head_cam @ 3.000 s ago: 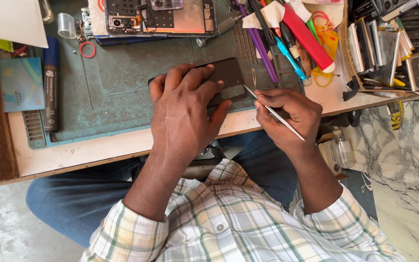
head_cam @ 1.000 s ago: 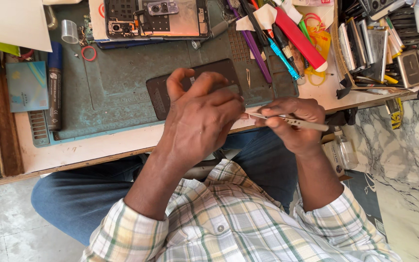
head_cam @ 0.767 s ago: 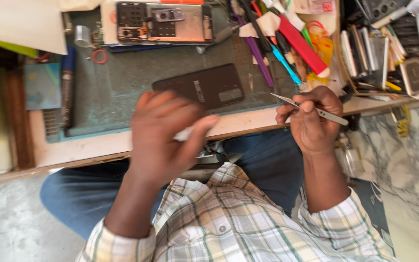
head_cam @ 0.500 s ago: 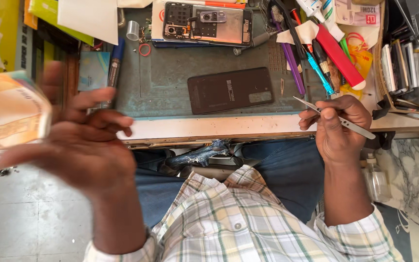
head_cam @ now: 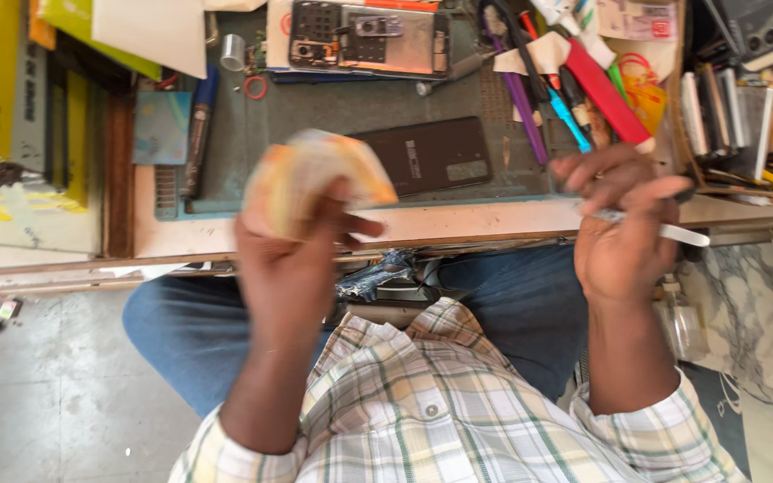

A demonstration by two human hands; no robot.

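The person sits at the counter (head_cam: 494, 219) with both hands raised over its near edge. The left hand (head_cam: 293, 259) has its grip closed around a blurred, pale orange-and-white bundle (head_cam: 315, 174), soft-looking and folded; what it is exactly I cannot tell. It is held above the left part of the green work mat (head_cam: 315, 116).

The right hand (head_cam: 624, 233) pinches a thin metal tool (head_cam: 673, 231) between its curled fingers, the pale tip sticking out to the right, past the counter's edge.

Between the two hands, flat on the mat, lies a dark phone back cover (head_cam: 431, 154), untouched by either hand. Farther back an opened phone (head_cam: 369, 40) shows its inner parts. Just right of it sits a cluster of tools: a purple-handled one (head_cam: 521, 103), a blue pen-like one (head_cam: 570, 121) and a red flat case (head_cam: 606, 94). A dark marker (head_cam: 199, 134) lies along the mat's left side, near a small roll of tape (head_cam: 233, 52).
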